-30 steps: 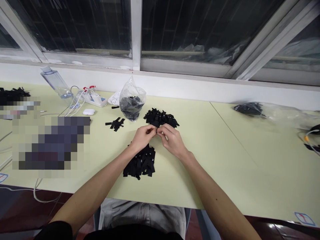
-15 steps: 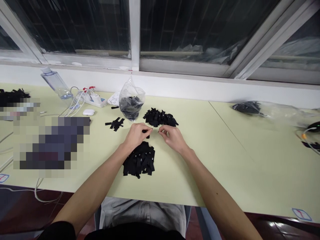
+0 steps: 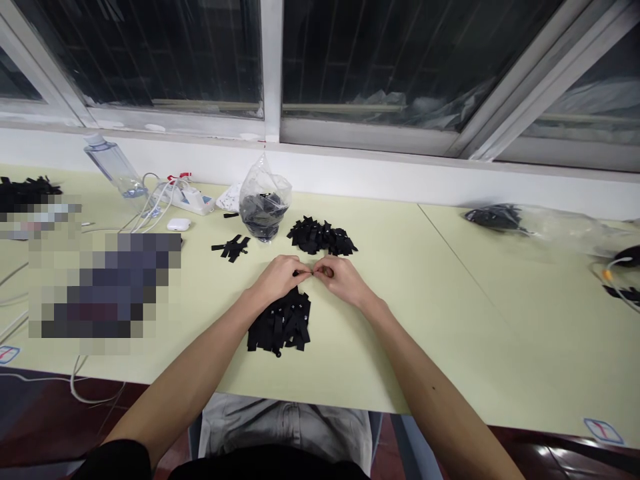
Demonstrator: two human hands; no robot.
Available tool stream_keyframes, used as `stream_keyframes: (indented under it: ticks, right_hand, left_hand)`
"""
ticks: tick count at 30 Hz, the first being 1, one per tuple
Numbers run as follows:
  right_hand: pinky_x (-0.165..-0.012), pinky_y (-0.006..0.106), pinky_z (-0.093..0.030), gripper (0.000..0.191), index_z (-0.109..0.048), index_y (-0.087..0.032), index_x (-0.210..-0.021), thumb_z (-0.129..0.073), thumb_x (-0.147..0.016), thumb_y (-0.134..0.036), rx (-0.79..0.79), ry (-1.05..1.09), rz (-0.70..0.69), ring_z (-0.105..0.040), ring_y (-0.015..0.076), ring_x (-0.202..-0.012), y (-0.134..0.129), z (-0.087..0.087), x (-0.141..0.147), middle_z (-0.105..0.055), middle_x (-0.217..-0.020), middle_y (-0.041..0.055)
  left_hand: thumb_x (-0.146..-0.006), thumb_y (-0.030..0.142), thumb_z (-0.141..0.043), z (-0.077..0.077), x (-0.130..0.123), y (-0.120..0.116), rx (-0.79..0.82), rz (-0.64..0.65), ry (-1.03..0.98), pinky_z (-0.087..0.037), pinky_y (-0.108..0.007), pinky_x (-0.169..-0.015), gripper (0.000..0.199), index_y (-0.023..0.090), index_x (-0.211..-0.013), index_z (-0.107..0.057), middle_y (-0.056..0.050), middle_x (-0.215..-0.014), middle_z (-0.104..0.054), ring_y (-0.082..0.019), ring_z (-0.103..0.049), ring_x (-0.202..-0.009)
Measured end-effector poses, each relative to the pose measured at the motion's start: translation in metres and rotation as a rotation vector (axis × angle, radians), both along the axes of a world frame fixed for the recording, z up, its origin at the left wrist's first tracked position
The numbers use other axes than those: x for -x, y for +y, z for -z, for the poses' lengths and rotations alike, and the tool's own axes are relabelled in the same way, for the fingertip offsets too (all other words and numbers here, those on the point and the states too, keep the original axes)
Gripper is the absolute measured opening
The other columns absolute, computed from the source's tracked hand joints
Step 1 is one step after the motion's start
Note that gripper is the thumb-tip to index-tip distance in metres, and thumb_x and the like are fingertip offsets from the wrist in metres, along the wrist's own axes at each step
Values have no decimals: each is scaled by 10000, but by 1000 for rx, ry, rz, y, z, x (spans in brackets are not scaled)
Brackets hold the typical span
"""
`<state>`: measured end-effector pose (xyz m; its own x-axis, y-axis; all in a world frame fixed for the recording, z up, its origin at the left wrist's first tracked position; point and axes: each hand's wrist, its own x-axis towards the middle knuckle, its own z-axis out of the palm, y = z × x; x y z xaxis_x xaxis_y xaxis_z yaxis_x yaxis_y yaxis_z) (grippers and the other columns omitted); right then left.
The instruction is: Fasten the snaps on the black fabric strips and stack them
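Observation:
My left hand (image 3: pixel 281 277) pinches a small black piece, mostly hidden by the fingers. Its fingertips meet those of my right hand (image 3: pixel 341 279), which is closed in a pinch on something too small to make out. Just below the hands lies a pile of black strips (image 3: pixel 281 323) with small light marks. Behind them is a second black pile (image 3: pixel 320 237). A few black strips (image 3: pixel 233 248) lie to the left, near a clear plastic bag (image 3: pixel 265 207) with black pieces inside.
On the left are a tilted bottle (image 3: pixel 117 167), a power strip (image 3: pixel 193 199) with cables, a white case (image 3: pixel 179 225) and a blurred dark object (image 3: pixel 115 287). Another plastic bag (image 3: pixel 550 227) lies at the back right of the table (image 3: pixel 450 333).
My hands have come together, closing the gap between their fingertips, and sit slightly nearer to my body. The piles and the bags have not moved.

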<state>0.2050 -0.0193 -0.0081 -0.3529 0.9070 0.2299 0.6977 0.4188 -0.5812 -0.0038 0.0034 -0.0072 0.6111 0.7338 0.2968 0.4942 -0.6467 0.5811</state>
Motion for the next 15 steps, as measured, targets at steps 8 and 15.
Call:
stream_keyframes:
  ticks: [8, 15]
  right_hand:
    - [-645, 303, -409, 169, -717, -207, -913, -548, -917, -217, 14, 62, -6, -563, 165, -690, 4, 3, -4, -667, -818, 29]
    - [-665, 306, -422, 158, -712, -209, -957, -558, -921, -213, 8, 63, -13, -581, 167, -721, 3, 2, -3, -678, -860, 31]
  left_hand:
    - [-906, 361, -613, 0, 4, 4, 71, -52, -123, -474, -289, -797, 211, 220, -969, -757, -53, -922, -713, -195, -641, -835]
    - [-916, 340, -597, 0, 7, 10, 33, -95, -120, -458, -286, -765, 192, 213, -914, -741, -41, -870, -704, -187, -629, -799]
